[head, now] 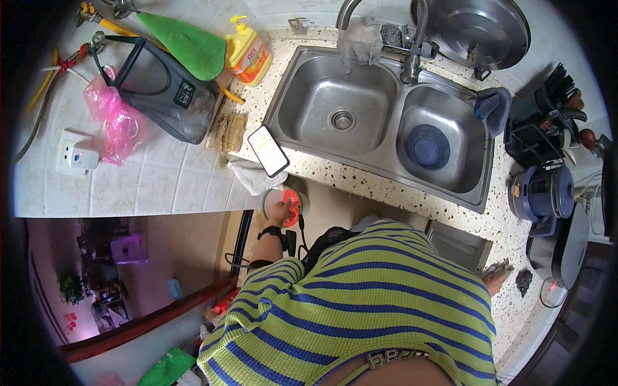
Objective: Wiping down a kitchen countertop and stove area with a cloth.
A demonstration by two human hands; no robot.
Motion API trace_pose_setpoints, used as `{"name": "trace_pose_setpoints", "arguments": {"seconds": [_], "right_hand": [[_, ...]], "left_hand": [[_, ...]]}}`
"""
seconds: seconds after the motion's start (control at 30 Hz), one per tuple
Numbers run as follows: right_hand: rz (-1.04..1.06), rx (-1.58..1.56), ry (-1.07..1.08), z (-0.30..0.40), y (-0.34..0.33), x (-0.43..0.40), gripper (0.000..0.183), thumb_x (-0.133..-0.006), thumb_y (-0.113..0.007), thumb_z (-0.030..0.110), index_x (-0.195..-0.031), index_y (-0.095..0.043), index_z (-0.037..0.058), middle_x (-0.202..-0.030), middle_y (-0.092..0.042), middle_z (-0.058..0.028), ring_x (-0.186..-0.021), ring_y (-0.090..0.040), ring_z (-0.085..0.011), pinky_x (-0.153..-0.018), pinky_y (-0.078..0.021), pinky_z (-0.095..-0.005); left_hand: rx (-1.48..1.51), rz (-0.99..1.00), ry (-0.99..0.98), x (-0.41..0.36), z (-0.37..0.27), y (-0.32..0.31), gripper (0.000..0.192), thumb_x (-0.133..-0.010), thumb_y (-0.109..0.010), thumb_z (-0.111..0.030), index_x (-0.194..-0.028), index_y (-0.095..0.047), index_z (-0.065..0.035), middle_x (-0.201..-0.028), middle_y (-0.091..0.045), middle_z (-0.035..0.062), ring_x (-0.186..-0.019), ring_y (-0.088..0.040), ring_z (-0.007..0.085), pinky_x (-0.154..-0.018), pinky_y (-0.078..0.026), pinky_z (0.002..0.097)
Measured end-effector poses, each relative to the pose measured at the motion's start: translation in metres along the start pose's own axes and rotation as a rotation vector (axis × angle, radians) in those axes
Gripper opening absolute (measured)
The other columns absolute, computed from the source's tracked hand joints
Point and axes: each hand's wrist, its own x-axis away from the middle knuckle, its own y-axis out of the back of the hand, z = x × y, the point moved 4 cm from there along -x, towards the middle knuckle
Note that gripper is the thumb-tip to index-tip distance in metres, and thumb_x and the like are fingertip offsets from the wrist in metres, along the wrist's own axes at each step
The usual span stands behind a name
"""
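Observation:
My left hand [279, 212] reaches down over a round white bin [305, 201] below the counter's front edge. Its fingers are at a red-orange plastic bag or cloth [291, 219] inside the rim; whether they grip it is hard to see. A dark strap with a small device circles that wrist. On the speckled countertop [386, 192], my right hand [496, 277] rests palm down, fingers somewhat apart, partly hidden by the striped shirt. Just beside it lies a dark metal scouring pad [524, 281].
A phone [268, 151] and a white cloth [256, 177] lie at the counter edge. The double steel sink [333, 82] holds a blue strainer basket [428, 147]. Yellow detergent bottle [248, 55] stands left; a blue-grey appliance [540, 193] and a utensil rack [536, 140] stand right.

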Motion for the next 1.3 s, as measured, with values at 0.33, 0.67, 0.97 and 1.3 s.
{"name": "trace_pose_setpoints", "arguments": {"seconds": [0.33, 0.67, 0.97, 1.3], "right_hand": [[0.081, -0.034, 0.146, 0.076, -0.03, -0.027, 0.049, -0.074, -0.055, 0.006, -0.121, -0.042, 0.0003, -0.116, -0.047, -0.0253, -0.104, -0.045, -0.041, -0.09, -0.0362, -0.0436], [-0.012, 0.182, -0.136, -0.029, -0.012, 0.012, 0.041, -0.071, -0.058, 0.01, -0.109, -0.051, -0.0023, -0.104, -0.049, -0.0262, -0.099, -0.046, -0.0394, -0.087, -0.0381, -0.0448], [0.125, 0.074, 0.156, 0.075, -0.035, -0.014, 0.046, -0.071, -0.057, 0.006, -0.116, -0.047, -0.0018, -0.111, -0.048, -0.0248, -0.101, -0.047, -0.0399, -0.088, -0.0392, -0.0409], [0.097, 0.069, -0.079, 0.032, 0.001, 0.017, 0.04, -0.071, -0.059, 0.009, -0.11, -0.052, -0.0003, -0.111, -0.048, -0.0249, -0.1, -0.048, -0.0402, -0.086, -0.0407, -0.0422]], "left_hand": [[-0.058, 0.039, -0.104, -0.013, -0.029, -0.017, 0.043, -0.085, -0.051, -0.036, -0.097, -0.056, 0.0043, -0.078, -0.061, 0.0127, -0.063, -0.061, 0.0197, -0.056, -0.048, 0.0312], [-0.13, -0.006, -0.086, -0.021, 0.019, 0.001, 0.042, -0.085, -0.051, -0.036, -0.089, -0.06, 0.0045, -0.072, -0.063, 0.0137, -0.062, -0.061, 0.0224, -0.058, -0.048, 0.0332], [-0.356, -0.011, -0.187, -0.023, -0.001, -0.003, 0.047, -0.083, -0.049, -0.039, -0.093, -0.06, 0.0058, -0.084, -0.062, 0.0204, -0.071, -0.063, 0.0275, -0.067, -0.049, 0.0373], [-0.465, 0.042, -0.195, -0.017, -0.007, -0.006, 0.046, -0.082, -0.049, -0.04, -0.09, -0.061, 0.0045, -0.079, -0.063, 0.0191, -0.073, -0.062, 0.0287, -0.071, -0.047, 0.0382]]}}
